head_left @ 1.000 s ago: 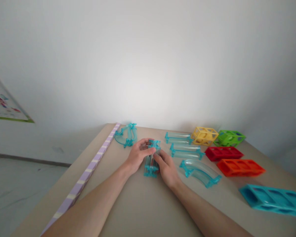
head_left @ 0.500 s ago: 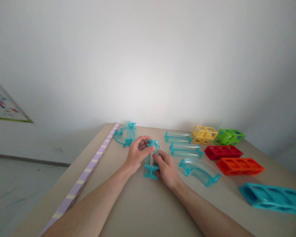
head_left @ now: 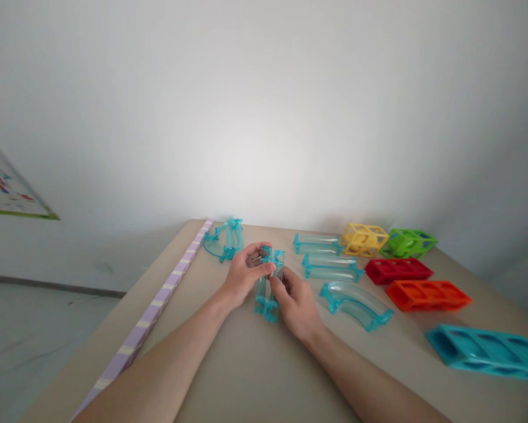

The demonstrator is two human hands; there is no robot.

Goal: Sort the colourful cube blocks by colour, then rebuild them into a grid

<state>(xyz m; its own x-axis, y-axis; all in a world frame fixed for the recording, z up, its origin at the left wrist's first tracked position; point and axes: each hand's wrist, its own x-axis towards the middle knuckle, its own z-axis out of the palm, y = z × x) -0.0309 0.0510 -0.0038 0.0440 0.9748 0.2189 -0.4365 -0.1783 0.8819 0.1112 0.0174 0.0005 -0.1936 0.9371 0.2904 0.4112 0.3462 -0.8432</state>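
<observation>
Both my hands meet at the middle of a beige table [head_left: 255, 364]. My left hand [head_left: 242, 275] pinches the far end of a clear teal straight track piece [head_left: 264, 296], thumb and fingers closed on it. My right hand [head_left: 295, 302] grips the same piece from the right side near its near end. The piece is tipped slightly off the tabletop. Its middle is partly hidden by my fingers.
A curved teal track [head_left: 225, 238] lies at the far left by a purple striped strip [head_left: 155, 302]. Two straight teal tracks [head_left: 329, 267] and a curved one [head_left: 356, 304] lie to the right. Beyond are yellow [head_left: 364, 239], green [head_left: 408, 243], red [head_left: 398, 271], orange [head_left: 427, 294] and teal [head_left: 488, 352] blocks.
The track piece between my hands has been lifted and turned a little; my left fingers have shifted over its far end. The other parts have not moved.
</observation>
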